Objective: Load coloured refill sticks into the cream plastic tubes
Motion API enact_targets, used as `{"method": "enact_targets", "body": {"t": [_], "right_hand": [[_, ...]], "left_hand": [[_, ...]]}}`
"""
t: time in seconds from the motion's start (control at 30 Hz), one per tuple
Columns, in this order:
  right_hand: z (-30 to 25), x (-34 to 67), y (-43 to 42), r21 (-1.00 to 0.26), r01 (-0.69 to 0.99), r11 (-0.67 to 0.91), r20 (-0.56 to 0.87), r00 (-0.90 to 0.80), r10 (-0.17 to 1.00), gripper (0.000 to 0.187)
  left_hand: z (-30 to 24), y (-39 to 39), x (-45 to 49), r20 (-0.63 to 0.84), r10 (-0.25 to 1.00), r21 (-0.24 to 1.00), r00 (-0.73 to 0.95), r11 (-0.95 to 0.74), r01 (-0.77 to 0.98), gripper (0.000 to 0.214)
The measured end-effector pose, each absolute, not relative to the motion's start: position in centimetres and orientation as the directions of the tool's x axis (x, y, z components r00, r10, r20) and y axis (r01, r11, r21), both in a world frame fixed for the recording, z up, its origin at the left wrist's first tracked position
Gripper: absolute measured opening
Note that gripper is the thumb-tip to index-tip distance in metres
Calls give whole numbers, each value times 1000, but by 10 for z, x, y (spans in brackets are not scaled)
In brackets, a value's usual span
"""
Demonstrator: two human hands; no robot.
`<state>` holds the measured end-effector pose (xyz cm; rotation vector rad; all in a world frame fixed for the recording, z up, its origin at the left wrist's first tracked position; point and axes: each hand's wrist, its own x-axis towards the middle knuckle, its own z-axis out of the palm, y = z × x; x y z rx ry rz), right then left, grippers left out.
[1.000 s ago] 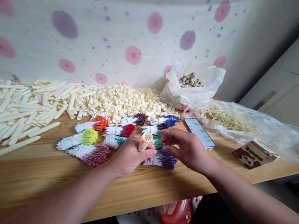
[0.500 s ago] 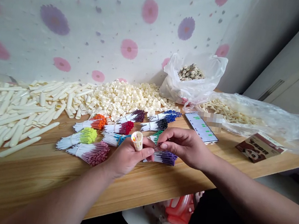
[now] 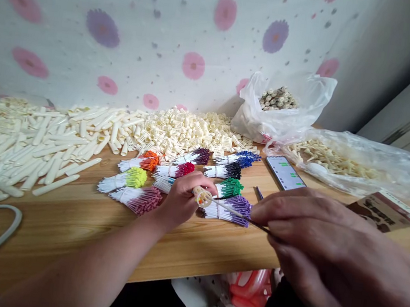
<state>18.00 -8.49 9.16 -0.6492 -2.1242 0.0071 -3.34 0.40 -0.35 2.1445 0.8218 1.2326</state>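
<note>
My left hand (image 3: 179, 200) is closed around a cream plastic pen part (image 3: 202, 196), its round slotted end turned towards me. Some orange shows inside that end. In my right hand (image 3: 331, 255), large and close to the camera, a thin pen refill (image 3: 235, 212) is pinched between the fingers. The refill's dark end is at my fingertips and its pale end reaches the opening of the pen part; whether it is inside, I cannot tell. Around my left hand lie banded refill bundles, among them purple (image 3: 231, 209), green (image 3: 228, 188), pink (image 3: 138, 198) and yellow (image 3: 126, 179).
Cream pen barrels (image 3: 50, 153) and slotted collars (image 3: 189, 131) are heaped along the back. Behind stands a plastic bag (image 3: 281, 118) of pen parts, beside another bag (image 3: 333, 158) of small pieces. A phone (image 3: 284, 174), a box (image 3: 382, 212) and a white cable (image 3: 9, 231) also lie here.
My right hand has moved right and nearer the camera, and the refill now stretches from it to the pen part. The pen part has tipped towards me. The view has shifted left.
</note>
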Motion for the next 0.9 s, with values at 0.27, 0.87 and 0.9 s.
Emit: {"method": "enact_targets", "body": {"t": [0.27, 0.87, 0.9], "right_hand": [[82, 165, -72, -217, 375, 901, 776, -494, 392, 21], [47, 158, -45, -215, 558, 802, 785, -390, 482, 8], [48, 158, -45, -222, 559, 799, 782, -388, 489, 7]], "left_hand": [[-5, 4, -32, 538, 723, 702, 432, -669, 245, 13], [0, -1, -37, 528, 618, 569, 582, -766, 298, 47], [0, -2, -37, 539, 612, 557, 579, -774, 301, 47]]}}
